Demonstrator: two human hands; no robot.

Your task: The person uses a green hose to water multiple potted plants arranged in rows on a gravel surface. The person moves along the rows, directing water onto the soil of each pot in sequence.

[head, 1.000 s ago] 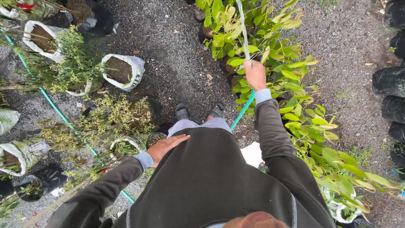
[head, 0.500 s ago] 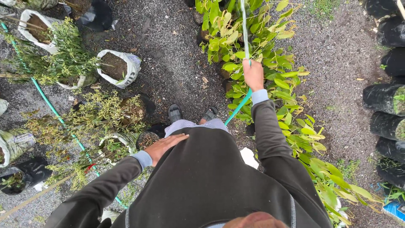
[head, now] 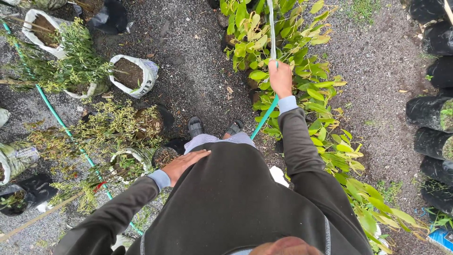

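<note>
Head view: the right hand [head: 280,79], its grip closed round the green hose [head: 265,114] above the leafy plants [head: 302,80], left hand [head: 185,165] flat and empty on the dark jacket [head: 226,208] — trailing hose could likely snag the feet [head: 214,127] or topple a white grow bag [head: 132,75].

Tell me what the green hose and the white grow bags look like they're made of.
The green hose, held in the right hand, looks like smooth flexible plastic or rubber: it curves easily. The white grow bag looks like thin woven plastic sacking, with a crumpled, rolled-down rim.
</note>
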